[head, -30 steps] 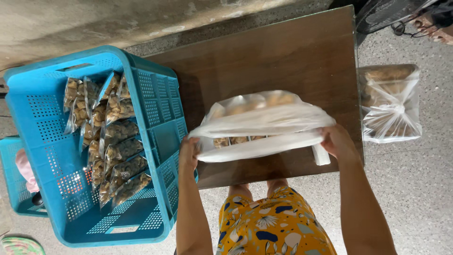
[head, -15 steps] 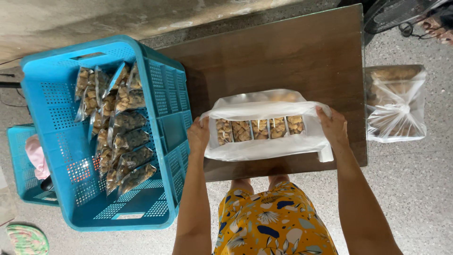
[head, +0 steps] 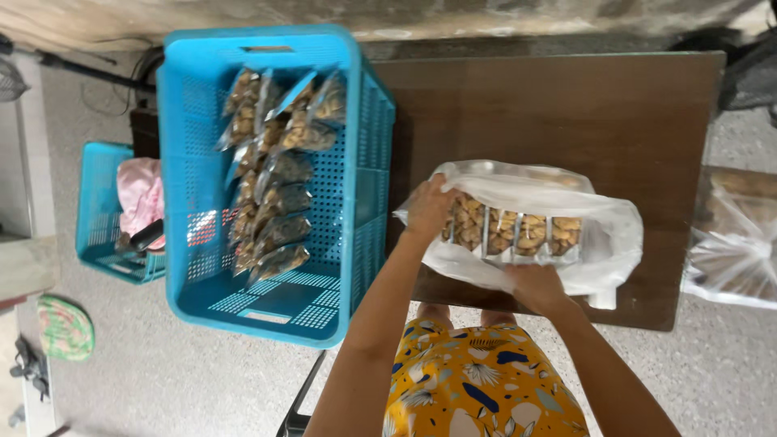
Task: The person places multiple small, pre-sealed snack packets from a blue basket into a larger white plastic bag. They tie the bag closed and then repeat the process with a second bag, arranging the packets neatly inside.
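A large clear plastic bag (head: 603, 235) lies on the brown table (head: 566, 113) with several small snack packets (head: 510, 233) standing in a row inside it. My left hand (head: 427, 209) grips the bag's left end beside the first packet. My right hand (head: 534, 285) holds the bag's near edge below the row. A tall blue crate (head: 340, 267) stands left of the table with several more clear snack packets (head: 275, 186) stacked in it.
A smaller blue basket (head: 97, 210) with pink cloth sits further left on the floor. Another filled clear bag (head: 736, 243) rests at the right edge. A green item (head: 65, 328) lies on the floor at lower left.
The bag has come down onto the table and its mouth now lies open over the packets. My right hand moved from the bag's right end to its near edge.
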